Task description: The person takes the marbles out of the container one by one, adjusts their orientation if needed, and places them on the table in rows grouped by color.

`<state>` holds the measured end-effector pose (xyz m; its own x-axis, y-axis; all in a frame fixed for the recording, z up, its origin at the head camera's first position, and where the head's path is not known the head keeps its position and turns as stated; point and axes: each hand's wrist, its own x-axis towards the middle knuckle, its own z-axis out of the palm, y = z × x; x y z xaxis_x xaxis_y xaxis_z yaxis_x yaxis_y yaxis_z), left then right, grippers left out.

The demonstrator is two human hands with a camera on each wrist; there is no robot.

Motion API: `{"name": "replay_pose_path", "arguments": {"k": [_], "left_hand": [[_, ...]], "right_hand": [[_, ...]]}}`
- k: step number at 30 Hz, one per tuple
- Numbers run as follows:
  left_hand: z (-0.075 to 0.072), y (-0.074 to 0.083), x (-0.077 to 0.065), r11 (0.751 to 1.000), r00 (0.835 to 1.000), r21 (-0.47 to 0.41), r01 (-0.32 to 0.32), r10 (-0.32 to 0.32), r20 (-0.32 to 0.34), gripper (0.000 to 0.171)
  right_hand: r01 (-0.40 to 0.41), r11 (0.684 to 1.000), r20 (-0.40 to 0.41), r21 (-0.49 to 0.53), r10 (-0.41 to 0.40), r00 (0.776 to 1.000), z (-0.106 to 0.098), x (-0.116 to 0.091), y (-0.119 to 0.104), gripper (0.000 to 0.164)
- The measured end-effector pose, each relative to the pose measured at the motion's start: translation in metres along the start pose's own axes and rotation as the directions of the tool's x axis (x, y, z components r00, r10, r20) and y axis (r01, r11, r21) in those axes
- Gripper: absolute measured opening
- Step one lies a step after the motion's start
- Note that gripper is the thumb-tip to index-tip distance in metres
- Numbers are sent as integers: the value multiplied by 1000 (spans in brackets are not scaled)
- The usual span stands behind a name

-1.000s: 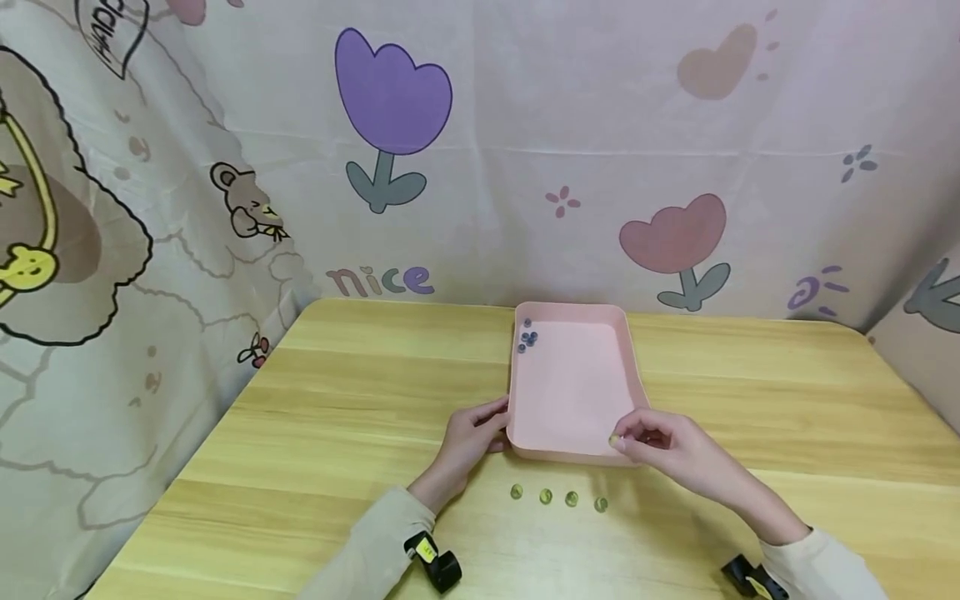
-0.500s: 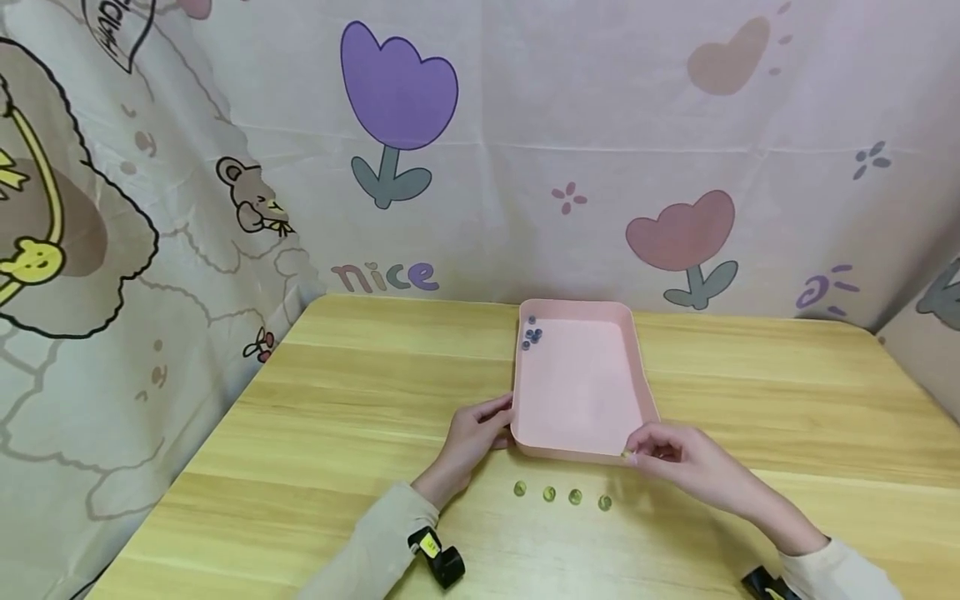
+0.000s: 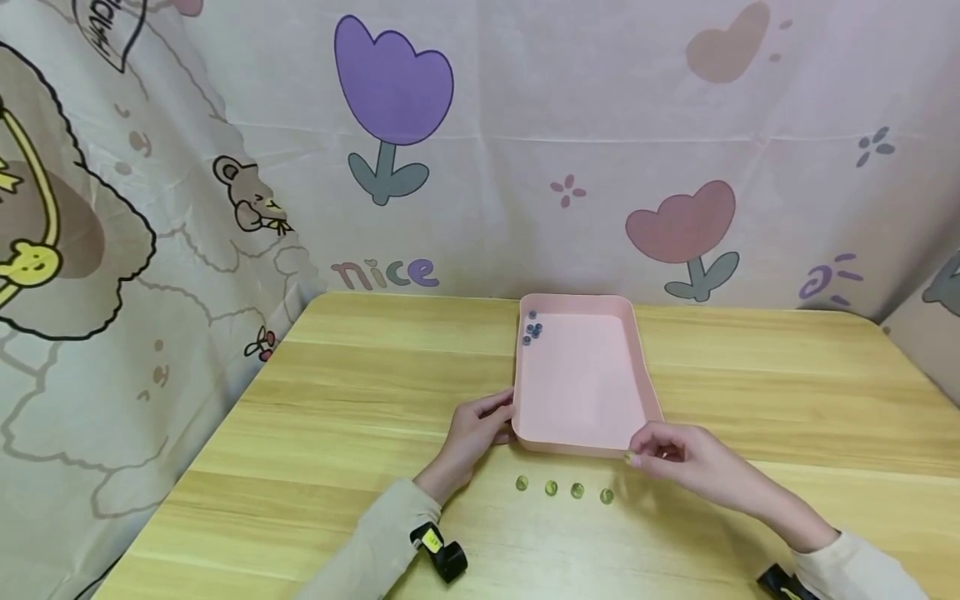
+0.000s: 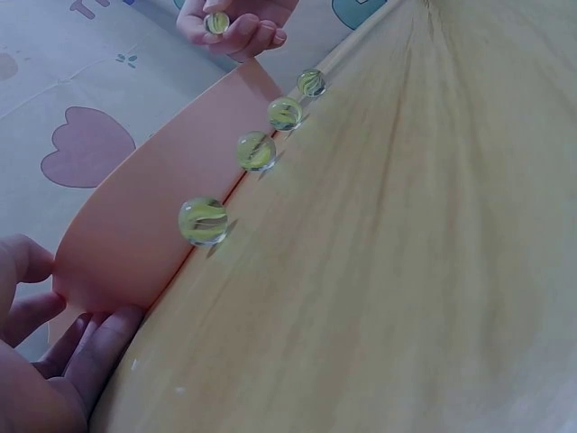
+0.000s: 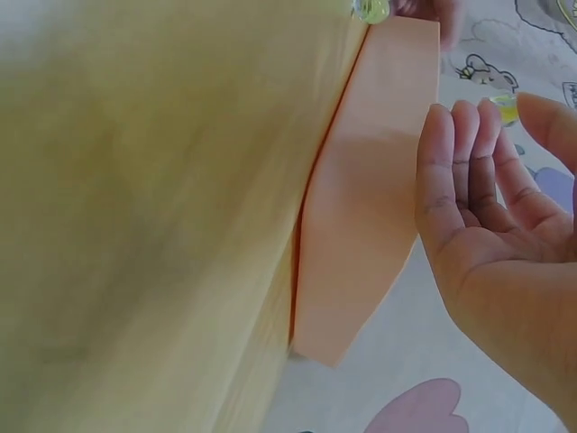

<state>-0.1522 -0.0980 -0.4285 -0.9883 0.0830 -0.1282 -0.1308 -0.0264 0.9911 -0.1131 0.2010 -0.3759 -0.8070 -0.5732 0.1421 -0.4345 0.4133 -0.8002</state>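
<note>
A pink tray (image 3: pixel 577 383) sits on the table with several small dark blue marble-like balls (image 3: pixel 533 330) in its far left corner. My left hand (image 3: pixel 474 433) touches the tray's near left side, its fingers (image 4: pixel 99 352) against the outer wall. With thumb and fingertips, my right hand (image 3: pixel 693 458) pinches a clear marble with a yellow-green swirl (image 4: pixel 216 23), just beside the tray's near right corner. Several matching yellow-green marbles (image 4: pixel 203 221) lie in a row on the wood, in front of the tray's near wall.
The tray stands on a light wooden table (image 3: pixel 360 392), its far end near the back edge. A printed cloth (image 3: pixel 487 100) with flowers and bears hangs behind and at the left. Black wrist cameras (image 3: pixel 442 554) are strapped over both cream sleeves.
My right hand, with the marble pinched, has shifted slightly right and toward me, from over the tray's near rim to its near right corner. The left hand stays at the tray.
</note>
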Motion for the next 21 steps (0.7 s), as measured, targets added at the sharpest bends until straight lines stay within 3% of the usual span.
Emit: {"name": "replay_pose_path", "arguments": {"k": [11,16,21], "left_hand": [[0,4,-2,1000,1000,13,-6,6,-4,39],[0,4,-3,1000,1000,19,-2,2,-10,39],[0,3,-3,1000,1000,11,0,0,-5,38]], "right_hand": [[-28,997,47,76,24,999,9,-11,6,4],[-49,997,42,56,47,998,14,-12,8,4],[-21,1000,42,4,21,999,16,-13,10,4]]}}
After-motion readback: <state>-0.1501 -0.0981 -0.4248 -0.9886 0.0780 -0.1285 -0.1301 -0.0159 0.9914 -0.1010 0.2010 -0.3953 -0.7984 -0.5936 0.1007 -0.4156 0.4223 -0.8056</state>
